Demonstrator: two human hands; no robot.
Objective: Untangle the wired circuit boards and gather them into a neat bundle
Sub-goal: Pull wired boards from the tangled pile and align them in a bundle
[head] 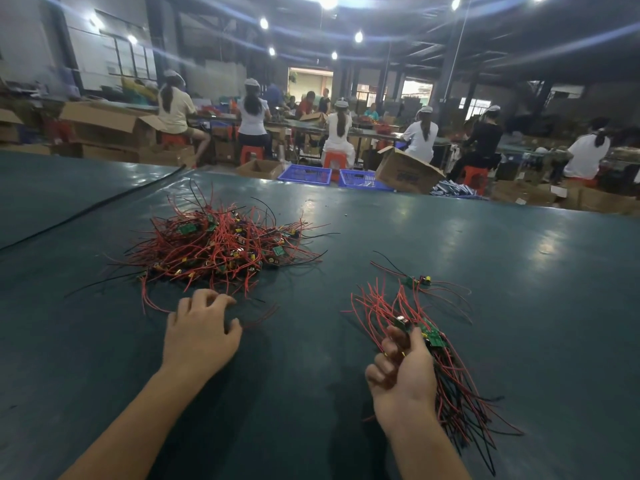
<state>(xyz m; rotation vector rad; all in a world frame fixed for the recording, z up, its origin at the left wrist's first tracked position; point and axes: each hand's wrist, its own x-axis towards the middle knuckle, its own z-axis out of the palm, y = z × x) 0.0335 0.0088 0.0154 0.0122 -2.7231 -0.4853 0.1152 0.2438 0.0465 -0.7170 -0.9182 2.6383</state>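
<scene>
A tangled pile of small green circuit boards with red and black wires [221,247] lies on the dark green table [450,244], left of centre. My left hand [202,327] hovers just in front of the pile with its fingers curled down, near a loose red wire; whether it holds the wire I cannot tell. My right hand [403,372] grips a bundle of wired boards [433,336], whose wires fan out above the hand and trail back along my wrist. One separate wired board [420,281] lies on the table just beyond the bundle.
A black cable [93,206] crosses the table's far left corner. Beyond the far edge stand blue crates [306,174], cardboard boxes [405,173] and several seated workers at other benches.
</scene>
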